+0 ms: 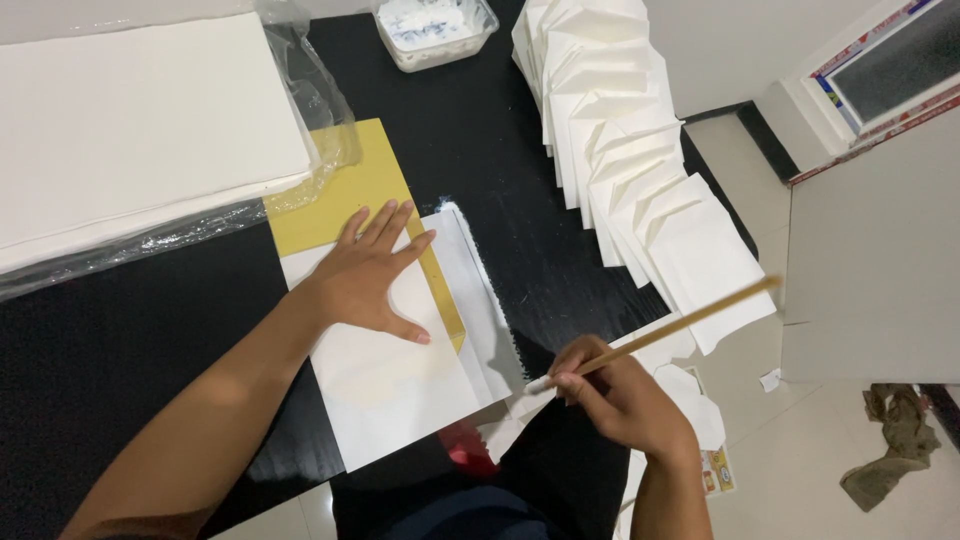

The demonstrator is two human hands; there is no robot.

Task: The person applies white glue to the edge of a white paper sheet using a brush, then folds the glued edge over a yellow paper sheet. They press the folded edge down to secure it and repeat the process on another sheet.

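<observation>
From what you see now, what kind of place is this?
Probably a small home workshop for hand-making envelopes: folded white envelopes fanned across a black table, a tub of white paste, and a paste brush in the right hand.

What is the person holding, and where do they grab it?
The right hand holds a brush near its white tip end, fingers pinched round the stick. The left hand holds nothing; it lies flat on the paper.

On the desk (120, 340), a folded sheet (400, 380) lay over a card (340, 190), with the left hand (365, 280) flat on top. To its right, the right hand (625, 400) held a brush (660, 330) near the sheet's edge. A paper stack (130, 120) sat behind on the left, a tub (435, 30) behind centre, and overlapping envelopes (630, 160) ran along the right.
</observation>
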